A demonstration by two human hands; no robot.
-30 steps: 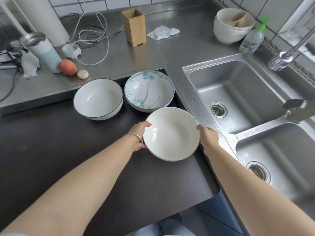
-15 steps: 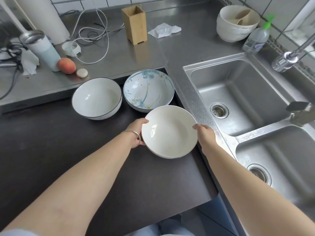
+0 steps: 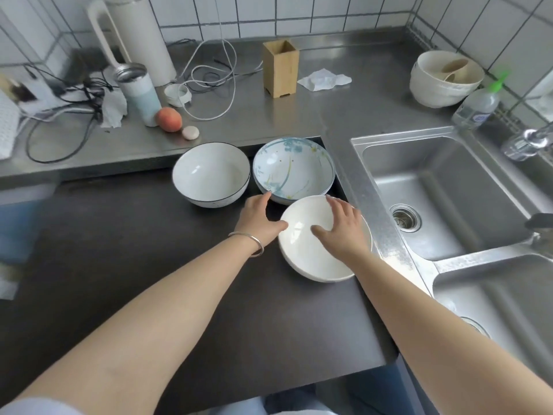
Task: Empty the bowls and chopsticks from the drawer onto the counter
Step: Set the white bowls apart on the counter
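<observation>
Three bowls stand on the dark surface. The plain white bowl is nearest me, beside the sink edge. Behind it are a blue-patterned bowl and, to its left, a white bowl with a dark rim. My right hand hovers over the plain white bowl with fingers spread, holding nothing. My left hand is open just left of that bowl, and its fingertips reach the near rim of the blue-patterned bowl. No chopsticks are visible.
A double steel sink lies to the right. On the steel counter behind are a wooden holder, a crumpled tissue, stacked cream bowls, a soap bottle, a peach, a tumbler and cables.
Both hands have let go of the plain white bowl's sides and moved forward; the right is now above it, the left reaches the blue-patterned bowl. The view has tilted up.
</observation>
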